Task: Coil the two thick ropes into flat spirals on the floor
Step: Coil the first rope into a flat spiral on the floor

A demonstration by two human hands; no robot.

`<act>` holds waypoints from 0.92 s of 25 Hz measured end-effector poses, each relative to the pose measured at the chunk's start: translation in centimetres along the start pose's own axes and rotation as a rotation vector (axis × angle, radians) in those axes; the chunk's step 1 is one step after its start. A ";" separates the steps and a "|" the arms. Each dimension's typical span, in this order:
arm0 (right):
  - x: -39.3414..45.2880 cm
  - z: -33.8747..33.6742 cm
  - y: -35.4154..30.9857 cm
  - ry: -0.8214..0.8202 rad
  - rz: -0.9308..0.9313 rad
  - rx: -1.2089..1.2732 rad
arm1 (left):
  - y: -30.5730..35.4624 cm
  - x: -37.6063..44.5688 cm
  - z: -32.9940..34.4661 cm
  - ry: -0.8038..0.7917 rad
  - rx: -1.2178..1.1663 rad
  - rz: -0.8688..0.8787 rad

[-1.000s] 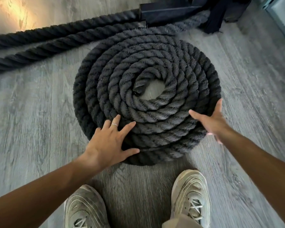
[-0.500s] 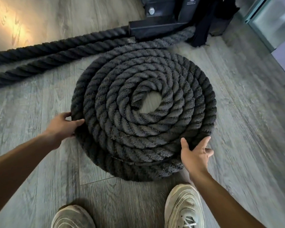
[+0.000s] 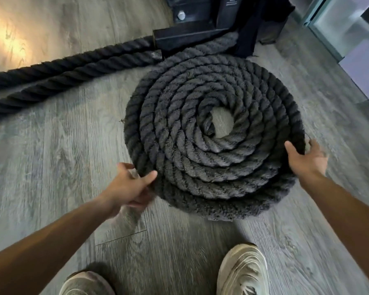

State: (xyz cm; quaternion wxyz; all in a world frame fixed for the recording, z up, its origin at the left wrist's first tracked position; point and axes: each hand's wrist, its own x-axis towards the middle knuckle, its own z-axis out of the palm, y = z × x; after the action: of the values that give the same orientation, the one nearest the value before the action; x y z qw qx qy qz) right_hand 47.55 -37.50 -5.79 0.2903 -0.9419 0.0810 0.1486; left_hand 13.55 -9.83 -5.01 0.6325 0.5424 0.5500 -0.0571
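A thick black rope lies wound into a flat spiral coil (image 3: 213,158) on the grey wood floor, with a small bare gap at its centre. My left hand (image 3: 128,186) grips the coil's outer turn at its near-left edge, thumb on top. My right hand (image 3: 307,160) clasps the outer turn at the right edge, thumb on top and fingers around the outside. A second run of black rope (image 3: 58,77) stretches straight across the floor from the far left toward the black metal anchor; two strands lie side by side there.
A black metal frame base (image 3: 190,37) with a bolt stands just behind the coil. A dark strap (image 3: 249,39) hangs beside it. A glass panel and pale wall (image 3: 354,39) sit at the far right. My two pale sneakers (image 3: 243,271) stand close to the coil's near edge.
My left hand slid from the coil's left side to its near-left edge. My right hand moved from the near-right edge up to the right side. The view shifted so the coil sits further right.
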 end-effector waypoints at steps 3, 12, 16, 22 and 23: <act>-4.3 2.5 2.5 0.031 0.128 0.095 | 2.6 2.1 -3.0 0.171 -0.013 0.026; -9.2 4.4 7.9 -0.167 0.124 0.252 | 5.1 5.1 -1.9 0.173 -0.095 0.021; -2.1 0.4 7.6 -0.176 0.066 0.297 | 5.3 3.1 2.1 0.026 -0.041 -0.036; 2.9 -4.0 6.7 0.202 0.248 0.172 | 5.0 1.0 10.1 -0.348 0.467 0.053; 1.0 -3.3 6.8 0.214 0.261 0.180 | 5.4 1.1 9.9 -0.355 0.536 0.080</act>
State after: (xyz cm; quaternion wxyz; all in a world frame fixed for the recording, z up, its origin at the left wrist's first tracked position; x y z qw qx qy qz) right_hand 47.62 -45.01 -7.04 0.3414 -0.9041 0.2456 0.0760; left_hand 23.88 -14.47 -4.39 0.5549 0.6923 0.3750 -0.2687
